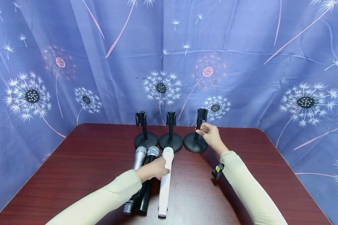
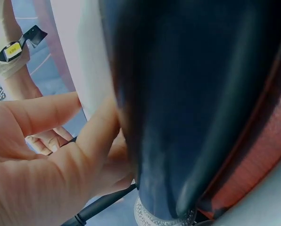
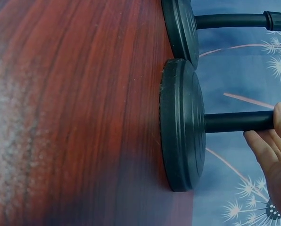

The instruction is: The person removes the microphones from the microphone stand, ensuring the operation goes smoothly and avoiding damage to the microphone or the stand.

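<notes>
My left hand (image 1: 156,168) grips the white microphone (image 1: 165,184) around its body; in the left wrist view the thumb and fingers (image 2: 100,127) meet its sides. Close by on the left lie a black microphone (image 1: 144,195) with a silver mesh head and a grey microphone (image 1: 139,158), partly hidden by the forearm. At the back right, my right hand (image 1: 211,135) pinches the stem of the rightmost black microphone stand (image 1: 195,144). That stand's round base (image 3: 183,127) rests on the table in the right wrist view, and its clip on top holds nothing.
Two more black stands, the middle one (image 1: 171,142) and the left one (image 1: 145,140), stand in a row beside the rightmost. The reddish-brown table (image 1: 81,165) ends at a blue dandelion-print curtain (image 1: 115,78) behind and at the sides.
</notes>
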{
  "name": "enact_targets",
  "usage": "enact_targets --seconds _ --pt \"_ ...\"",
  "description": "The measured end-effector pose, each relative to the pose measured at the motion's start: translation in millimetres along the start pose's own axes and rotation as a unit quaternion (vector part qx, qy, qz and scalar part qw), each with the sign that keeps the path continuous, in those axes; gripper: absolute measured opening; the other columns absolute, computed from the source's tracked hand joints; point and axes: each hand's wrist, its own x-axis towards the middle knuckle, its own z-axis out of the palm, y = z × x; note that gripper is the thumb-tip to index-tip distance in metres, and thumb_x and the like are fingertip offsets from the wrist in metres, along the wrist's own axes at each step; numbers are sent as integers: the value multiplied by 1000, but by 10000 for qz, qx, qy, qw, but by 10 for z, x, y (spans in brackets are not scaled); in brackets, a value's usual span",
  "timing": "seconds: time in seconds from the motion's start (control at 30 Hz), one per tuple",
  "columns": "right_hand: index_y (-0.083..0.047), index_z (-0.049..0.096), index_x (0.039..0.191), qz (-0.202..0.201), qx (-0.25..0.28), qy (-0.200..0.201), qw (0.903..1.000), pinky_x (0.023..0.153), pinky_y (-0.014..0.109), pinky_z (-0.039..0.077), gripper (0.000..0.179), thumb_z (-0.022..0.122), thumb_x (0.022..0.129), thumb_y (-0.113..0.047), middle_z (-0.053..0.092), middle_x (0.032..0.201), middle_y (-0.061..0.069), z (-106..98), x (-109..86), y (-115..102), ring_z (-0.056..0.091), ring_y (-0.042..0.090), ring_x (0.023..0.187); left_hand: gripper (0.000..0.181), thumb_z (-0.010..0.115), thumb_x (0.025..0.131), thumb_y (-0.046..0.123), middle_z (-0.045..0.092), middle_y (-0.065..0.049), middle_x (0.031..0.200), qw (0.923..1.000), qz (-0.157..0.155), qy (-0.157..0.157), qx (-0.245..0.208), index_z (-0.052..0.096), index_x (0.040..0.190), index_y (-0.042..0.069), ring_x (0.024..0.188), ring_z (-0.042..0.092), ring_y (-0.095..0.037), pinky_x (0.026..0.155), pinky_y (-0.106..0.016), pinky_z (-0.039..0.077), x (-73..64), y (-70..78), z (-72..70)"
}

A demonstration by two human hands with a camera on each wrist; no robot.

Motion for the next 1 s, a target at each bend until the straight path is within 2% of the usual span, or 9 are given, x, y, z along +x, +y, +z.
enact_targets --seconds 0.1,0.23,0.37,0.53,0.67,0.87,0.93,1.0 --pt "4 67 109 95 70 -3 9999 66 17 47 22 69 88 -4 71 99 19 -8 7 -4 69 26 92 31 62 88 -2 52 -25 102 10000 -12 25 9 49 110 -20 78 64 -34 55 -35 57 0 6 -4" --pt "3 67 109 124 73 7 9999 70 19 50 23 69 89 -6 70 100 20 -10 10 4 68 30 95 30 63 88 -1 53 -24 100 9998 32 84 200 50 108 -19 73 64 -31 54 -34 57 -7 23 -10" --pt "4 66 110 117 -39 18 9999 79 32 54 24 68 90 -8 70 102 20 -6 -6 -16 68 31 96 32 65 87 0 53 -23 98 9988 117 165 440 50 107 -19 67 64 -29 52 -32 56 -11 33 -15" --pt "7 60 117 82 -319 -183 9993 85 46 52 30 65 92 -7 67 106 23 -15 -59 -78 66 35 100 35 65 86 0 53 -24 97 9991 150 186 348 47 109 -20 66 64 -30 53 -32 56 -5 17 -12" --pt "7 54 126 114 -612 -393 9973 85 47 52 38 64 93 -8 65 111 24 -56 -113 -129 64 37 103 38 66 86 0 52 -25 97 9994 163 178 268 46 111 -21 68 64 -31 53 -32 56 3 4 -8" --pt "8 54 127 110 -734 -604 9954 87 48 51 39 64 92 -6 63 115 26 -154 -226 -154 62 39 105 42 66 88 6 53 -27 105 9972 342 133 648 47 113 -22 61 62 -25 53 -31 54 -35 4 -50" --pt "7 55 127 152 -827 -663 9942 87 47 51 38 63 92 -7 62 116 26 -193 -291 -150 62 38 106 38 66 88 7 54 -25 102 9951 529 163 822 51 108 -21 63 58 -22 57 -31 52 -70 11 -91" --pt "7 55 127 162 -893 -701 9934 83 46 53 38 63 93 -8 62 117 26 -237 -369 -154 62 38 106 29 66 88 8 55 -21 91 9928 720 171 938 56 96 -18 60 53 -20 56 -31 47 -105 16 -144"
